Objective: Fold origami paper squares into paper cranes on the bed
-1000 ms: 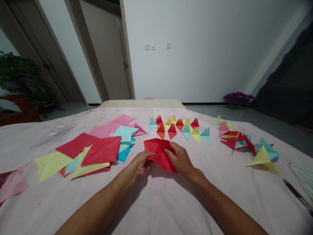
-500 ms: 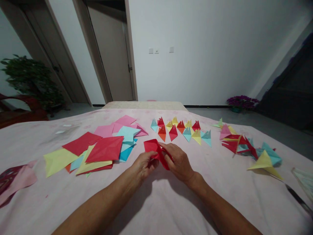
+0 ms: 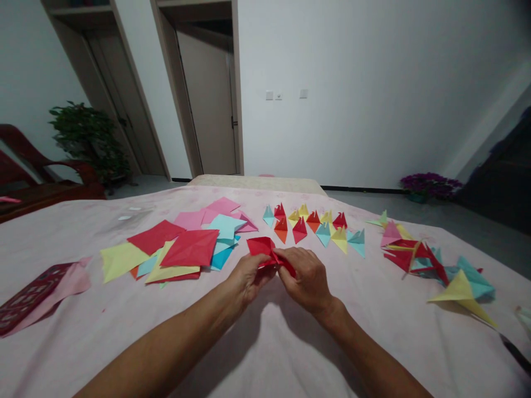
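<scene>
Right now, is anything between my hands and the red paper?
Nothing visible. The left hand and right hand both grip the red paper; the loose sheets lie left of it, the folded pieces beyond it.

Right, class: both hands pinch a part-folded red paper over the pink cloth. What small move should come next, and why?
Probably press the fold flat with a finger. The red paper is pinched between the left hand and right hand, doubled over but not lying flat, so its crease looks unset.
</scene>
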The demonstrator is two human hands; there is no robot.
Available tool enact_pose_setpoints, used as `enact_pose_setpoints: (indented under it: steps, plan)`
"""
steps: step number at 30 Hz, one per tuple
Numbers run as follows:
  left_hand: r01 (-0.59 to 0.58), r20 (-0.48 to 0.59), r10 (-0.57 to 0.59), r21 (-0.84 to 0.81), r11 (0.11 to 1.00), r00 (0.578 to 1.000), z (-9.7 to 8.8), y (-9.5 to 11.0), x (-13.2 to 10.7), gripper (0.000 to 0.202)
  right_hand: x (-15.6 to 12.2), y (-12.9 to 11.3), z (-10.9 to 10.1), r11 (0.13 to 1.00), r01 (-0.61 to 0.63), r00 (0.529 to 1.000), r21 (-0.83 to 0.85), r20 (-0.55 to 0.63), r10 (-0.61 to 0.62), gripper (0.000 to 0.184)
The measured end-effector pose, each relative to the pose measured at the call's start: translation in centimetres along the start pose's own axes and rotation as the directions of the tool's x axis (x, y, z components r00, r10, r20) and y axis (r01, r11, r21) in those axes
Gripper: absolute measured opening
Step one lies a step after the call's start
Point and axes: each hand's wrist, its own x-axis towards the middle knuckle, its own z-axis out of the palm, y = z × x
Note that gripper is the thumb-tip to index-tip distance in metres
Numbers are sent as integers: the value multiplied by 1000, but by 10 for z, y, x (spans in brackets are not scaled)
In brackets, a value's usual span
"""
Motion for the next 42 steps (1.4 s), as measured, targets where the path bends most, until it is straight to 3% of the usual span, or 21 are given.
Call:
enact_pose_setpoints:
  steps: [4, 6, 8, 10, 13, 15, 17, 20, 27, 34, 42]
  plan:
    - [-81, 72, 77, 50, 996, 994, -6, -2, -13, 19, 2, 10, 2, 977, -178, 971, 117, -140, 194, 30]
    - [-265, 200, 240, 105, 959, 950, -14, -6, -12, 30, 4, 17, 5, 911, -313, 921, 269, -147, 360, 31]
    - [-508, 274, 447, 221, 832, 851, -25, -14, -7, 41, 6, 23, 10, 789, -413, 857, 454, -99, 506, 31]
    - [-706, 325, 627, 365, 607, 708, -35, -23, 3, 44, 6, 28, 17, 644, -446, 806, 622, -34, 591, 31]
    - [-838, 467, 718, 448, 312, 517, -44, -35, 17, 41, 4, 34, 26, 486, -451, 758, 749, 33, 651, 27]
    - [-870, 525, 729, 451, 200, 440, -46, -41, 23, 41, 2, 35, 31, 425, -458, 734, 780, 62, 676, 27]
    - [-879, 556, 727, 455, 140, 403, -47, -45, 27, 43, -1, 34, 35, 378, -459, 723, 804, 91, 685, 29]
    - [-874, 567, 721, 473, 111, 399, -48, -50, 33, 45, -4, 31, 41, 350, -458, 727, 817, 117, 677, 34]
    - [-861, 553, 724, 496, 112, 412, -54, -53, 40, 45, -11, 23, 51, 395, -482, 711, 782, 86, 698, 38]
    - [-892, 580, 719, 433, 127, 384, -59, -51, 46, 35, -14, 20, 52, 431, -476, 738, 766, 81, 670, 33]
    - [-791, 374, 711, 429, 436, 595, -57, -47, 46, 14, -17, 23, 50, 444, -479, 720, 757, 50, 692, 37]
